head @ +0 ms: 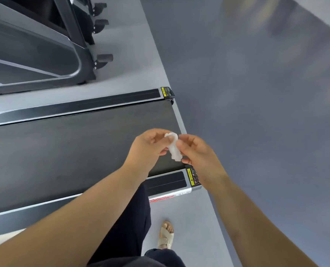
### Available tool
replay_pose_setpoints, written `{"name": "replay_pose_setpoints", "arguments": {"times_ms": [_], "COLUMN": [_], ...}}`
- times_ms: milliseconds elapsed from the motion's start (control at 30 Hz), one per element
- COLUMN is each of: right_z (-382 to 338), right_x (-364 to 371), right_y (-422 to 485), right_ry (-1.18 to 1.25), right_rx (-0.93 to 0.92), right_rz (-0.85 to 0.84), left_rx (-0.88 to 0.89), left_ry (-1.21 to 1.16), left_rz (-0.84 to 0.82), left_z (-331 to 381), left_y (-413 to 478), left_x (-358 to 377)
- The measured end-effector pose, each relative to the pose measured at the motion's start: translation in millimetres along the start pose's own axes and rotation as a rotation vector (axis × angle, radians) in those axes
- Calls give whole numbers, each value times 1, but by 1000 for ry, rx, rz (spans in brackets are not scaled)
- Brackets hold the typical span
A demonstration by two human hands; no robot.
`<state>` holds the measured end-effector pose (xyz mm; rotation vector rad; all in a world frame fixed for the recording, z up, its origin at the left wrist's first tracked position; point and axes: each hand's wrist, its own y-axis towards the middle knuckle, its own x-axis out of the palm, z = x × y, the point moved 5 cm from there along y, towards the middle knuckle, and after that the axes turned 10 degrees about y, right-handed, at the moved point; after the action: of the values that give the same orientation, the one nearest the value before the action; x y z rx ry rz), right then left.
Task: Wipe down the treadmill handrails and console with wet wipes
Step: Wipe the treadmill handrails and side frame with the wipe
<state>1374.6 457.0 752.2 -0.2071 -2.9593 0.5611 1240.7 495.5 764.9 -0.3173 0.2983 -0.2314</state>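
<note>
Treadmill (pixel 64 151), its dark belt flanked by two side rails, runs across the view from the left edge. Grey floor (pixel 256 112) lies to its right. Second machine (pixel 44 45) stands beyond it, upper left. Dark-trousered leg (pixel 129 228) stands beside the near rail. Left hand (pixel 146 149) and right hand (pixel 200 155) meet above the belt's end, each pinching one crumpled white wipe (pixel 174 148) held between them.
</note>
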Motion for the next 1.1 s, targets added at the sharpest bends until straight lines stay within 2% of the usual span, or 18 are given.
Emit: {"name": "replay_pose_setpoints", "arguments": {"times_ms": [233, 400, 567, 633, 700, 767, 900, 1100], "right_z": [-11, -44, -125, -170, -212, -246, -290, -327], "right_x": [-9, 7, 69, 99, 127, 153, 196, 262], "right_y": [65, 152, 232, 254, 271, 286, 304, 317], "right_ry": [-75, -75, -159, -168, -186, -225, -246, -1], "right_rx": [18, -19, -56, -81, -116, -155, -165, 17], "right_rz": [24, 77, 39, 32, 10, -24, -91, -284], "left_rx": [-83, -101, -160, -175, -173, -163, -143, -179], "left_ry": [-61, -186, -318, -371, -297, -213, -195, -366], "left_rz": [3, -37, 50, 11, -16, 43, 209, 350], "left_z": [0, 15, 64, 95, 126, 156, 189, 217], "left_y": [60, 135, 203, 222, 235, 244, 244, 225], "left_x": [2, -22, -97, -131, -162, -193, -249, -312]}}
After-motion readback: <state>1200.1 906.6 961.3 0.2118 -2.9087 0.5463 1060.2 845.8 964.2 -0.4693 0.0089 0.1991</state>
